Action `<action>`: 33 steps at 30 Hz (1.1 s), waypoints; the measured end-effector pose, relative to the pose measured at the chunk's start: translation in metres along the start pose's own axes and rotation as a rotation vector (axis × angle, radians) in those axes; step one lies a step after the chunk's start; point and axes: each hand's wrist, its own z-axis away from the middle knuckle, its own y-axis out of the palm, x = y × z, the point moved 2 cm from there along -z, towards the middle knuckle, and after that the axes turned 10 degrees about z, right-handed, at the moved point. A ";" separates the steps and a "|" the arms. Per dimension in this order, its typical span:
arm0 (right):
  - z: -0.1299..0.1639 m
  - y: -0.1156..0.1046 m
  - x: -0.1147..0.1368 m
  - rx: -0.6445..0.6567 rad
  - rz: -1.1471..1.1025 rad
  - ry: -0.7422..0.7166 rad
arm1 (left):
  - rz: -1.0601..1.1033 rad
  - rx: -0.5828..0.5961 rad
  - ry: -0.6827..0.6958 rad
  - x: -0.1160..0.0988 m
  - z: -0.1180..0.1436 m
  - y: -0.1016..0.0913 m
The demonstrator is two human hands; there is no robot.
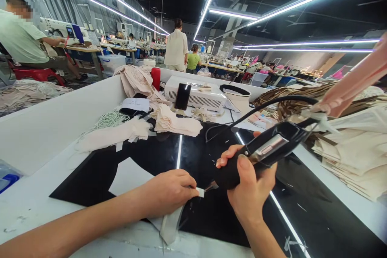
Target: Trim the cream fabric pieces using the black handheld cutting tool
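My left hand (pixel 172 191) pinches a short white fabric strip (pixel 200 192) between thumb and fingers, low over the black glossy sheet (pixel 208 219). Under the hand, a pale fabric tail (pixel 169 227) hangs toward the front edge; the hand hides whether it is the same piece. In my right hand (pixel 250 189) is a black corded hand tool (pixel 272 145) with a silver panel, its fingers wrapped round the body. The narrow metal tip (pixel 211 186) points left and lies close to the strip's end; whether they touch I cannot tell. White sheet material (pixel 130 177) lies left of the hands.
Stacked cream fabric pieces (pixel 177 121) lie behind my hands, near a phone (pixel 183 96) and a white vented box (pixel 196 92). A black cable (pixel 256 107) and a pink cloth tie (pixel 356 76) reach the tool. More fabric piles (pixel 353 161) stand right. Several people work beyond.
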 end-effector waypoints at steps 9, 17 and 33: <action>0.008 0.000 0.002 0.036 0.004 -0.001 | 0.000 0.005 0.004 0.003 0.002 0.005; 0.007 -0.004 0.004 0.014 0.011 -0.005 | -0.025 0.001 -0.026 0.001 0.006 0.001; 0.006 -0.001 -0.002 0.019 0.035 -0.018 | 0.002 -0.058 -0.139 0.003 0.015 -0.003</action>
